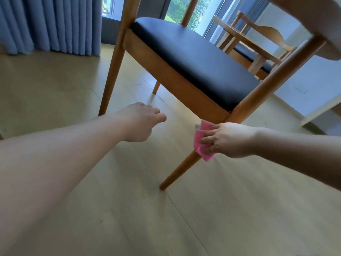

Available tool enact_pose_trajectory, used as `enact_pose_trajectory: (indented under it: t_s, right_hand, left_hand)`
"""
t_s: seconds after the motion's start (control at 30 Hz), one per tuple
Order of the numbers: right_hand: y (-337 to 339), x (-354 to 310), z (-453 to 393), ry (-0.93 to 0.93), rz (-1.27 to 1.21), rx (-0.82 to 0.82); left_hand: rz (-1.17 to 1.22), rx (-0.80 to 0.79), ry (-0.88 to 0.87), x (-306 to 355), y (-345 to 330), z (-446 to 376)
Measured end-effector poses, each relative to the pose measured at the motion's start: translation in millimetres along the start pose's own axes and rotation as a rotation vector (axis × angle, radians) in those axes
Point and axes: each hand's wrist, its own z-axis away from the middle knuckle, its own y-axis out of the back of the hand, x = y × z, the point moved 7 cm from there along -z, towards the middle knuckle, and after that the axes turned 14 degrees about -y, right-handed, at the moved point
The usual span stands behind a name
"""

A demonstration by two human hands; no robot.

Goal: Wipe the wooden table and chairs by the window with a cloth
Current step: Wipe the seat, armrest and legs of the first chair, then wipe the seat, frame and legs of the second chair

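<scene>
right hand [227, 140] clamped pink cloth [200, 140] round chair leg [181, 169], axis slanting down-left to floor; left hand [141, 121] apart, loose, empty.

Chair [129, 52] smooth wood; seat [193, 60] glossy black leather-like; pink cloth [200, 139].

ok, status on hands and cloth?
Right hand presses pink cloth on front chair leg. Left hand free, loosely curled. Nothing blocking.
</scene>
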Motion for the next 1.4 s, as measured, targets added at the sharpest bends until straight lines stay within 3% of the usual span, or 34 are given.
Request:
enact_pose_trajectory:
  t_s: [0.07,0.27,0.37,0.53,0.7,0.87,1.07,1.2,1.4]
  right_hand:
    - [7.8,-16.2,-26.0,0.021,-0.042,-0.003]
    - [82.8,-9.1,-83.0,-0.127,-0.440,0.270]
    - [119.4,-4.6,-83.8,-0.180,-0.684,0.325]
    - [192.2,13.7,-38.8,-0.121,-1.144,0.276]
    - [306.3,86.0,29.5,0.018,-1.224,0.276]
    - [465.8,227.0,119.2,0.103,-1.187,0.423]
    - [600.3,388.1,203.0,-0.023,-1.221,0.564]
    - [618.9,451.2,218.7,-0.182,-1.209,0.638]
    - [591.9,507.9,204.4,-0.314,-1.286,0.652]
  left_hand:
    - [0.020,-0.028,0.054,-11.3,-1.9,12.4]
    - [0.031,-0.130,0.202,-27.2,0.4,55.9]
    - [0.109,-0.069,0.348,-32.5,27.8,80.2]
    - [0.235,-0.001,0.527,-20.1,141.6,109.4]
    - [0.343,0.032,0.634,-25.2,307.0,114.8]
    - [0.323,0.102,0.554,-58.7,524.9,81.9]
    - [0.261,0.205,0.440,-116.9,740.0,26.6]
    - [0.261,0.202,0.340,-138.6,791.8,-10.5]
    - [0.308,0.280,0.273,-171.2,801.0,-73.7]
